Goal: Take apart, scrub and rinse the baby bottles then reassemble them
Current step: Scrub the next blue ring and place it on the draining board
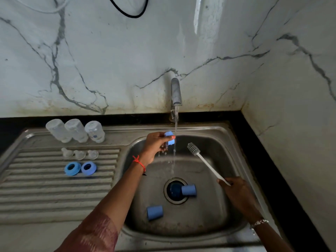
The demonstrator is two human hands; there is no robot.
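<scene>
My left hand (pixel 153 145) grips a blue bottle ring (pixel 170 138) right beside the water stream from the tap (pixel 176 91). My right hand (pixel 237 192) holds a white bottle brush (pixel 203 161) by its handle, bristle head up and to the left, over the sink basin (pixel 214 211). Two blue caps lie in the basin, one (pixel 189 190) at the drain and one (pixel 154 212) lower left. On the drainboard (pixel 36 193) stand three clear bottles upside down (pixel 76 130), three clear teats (pixel 80 154) and two blue rings (pixel 80 168).
The marble wall rises behind the tap and on the right. A black counter edge (pixel 269 160) frames the steel sink. Water runs down into the basin near the drain (pixel 175 190).
</scene>
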